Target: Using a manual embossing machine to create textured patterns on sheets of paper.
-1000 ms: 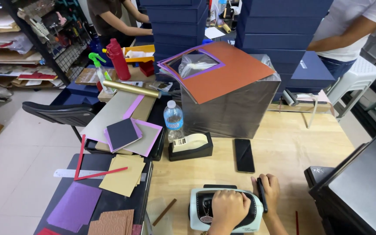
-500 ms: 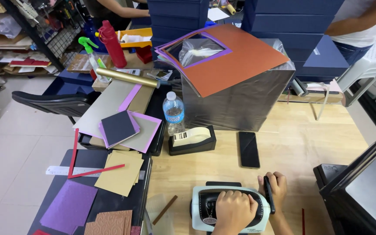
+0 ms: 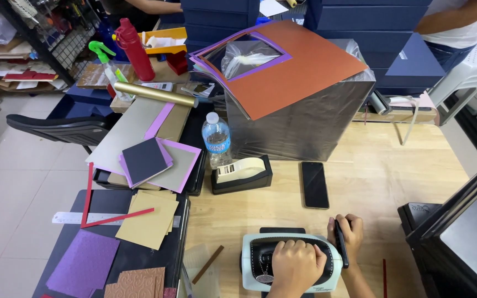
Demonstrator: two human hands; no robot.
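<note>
The die-cutting machine is pale mint green with a black top, and its side crank handle is black. The tape dispenser has a black base with a cream-white upper part, the phone is black, and the large box is silvery grey under a rust-orange card sheet with a purple-edged window. The water bottle is clear with a blue label, the spray bottle is red, the paper roll is gold, and on the dark side table lie a glittery purple sheet and tan card squares.

Left hand lies palm down, fingers curled; right hand is closed in a grip beside it
</note>
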